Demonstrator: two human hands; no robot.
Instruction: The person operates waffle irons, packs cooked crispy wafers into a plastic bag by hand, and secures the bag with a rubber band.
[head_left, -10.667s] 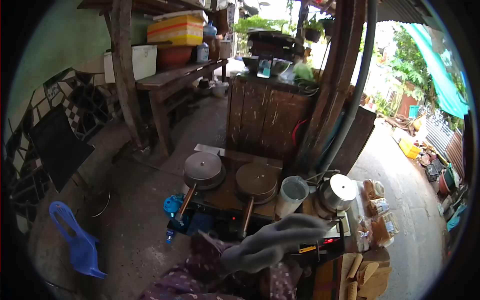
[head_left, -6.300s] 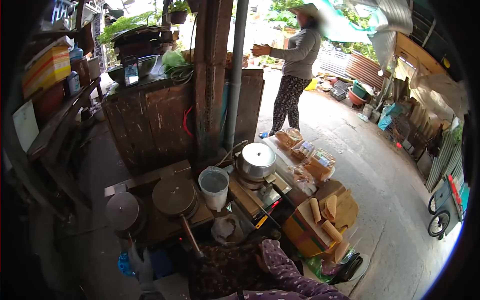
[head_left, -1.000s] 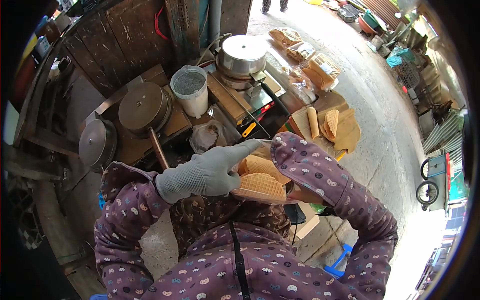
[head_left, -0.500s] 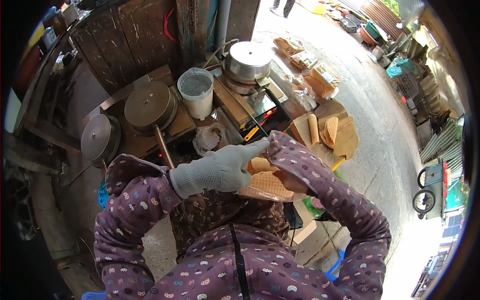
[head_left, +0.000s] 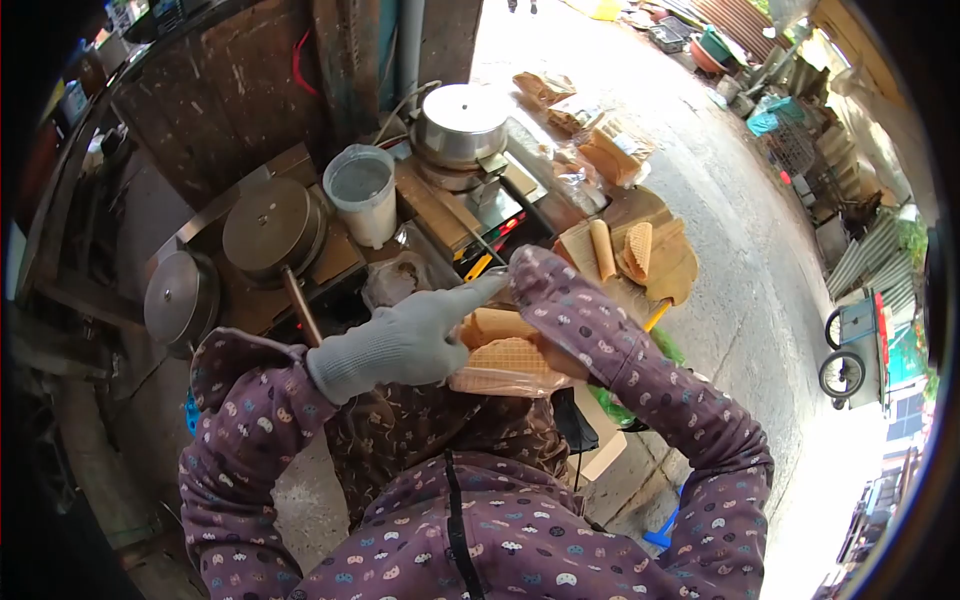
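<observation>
Your right hand [head_left: 567, 362] grips the clear bag [head_left: 512, 386] in front of you, waffles [head_left: 508, 357] already inside; two more rolls [head_left: 603, 250] lie outside, beyond your right cuff [head_left: 545, 285]. Your gloved left hand [head_left: 400, 345] touches the bag's left side (whether its curled fingers grip, I cannot tell).

Both arms [head_left: 240, 450] bend inward before the chest [head_left: 425, 510], gloved left hand [head_left: 400, 342] with forefinger [head_left: 478, 291] extended, bare right hand [head_left: 562, 362] mostly hidden behind its cuff [head_left: 565, 305].

Golden waffle wafers [head_left: 508, 358], gridded, front one broad, rear curved, in clear plastic bag [head_left: 508, 385], near centre, toward 5 o'clock
</observation>
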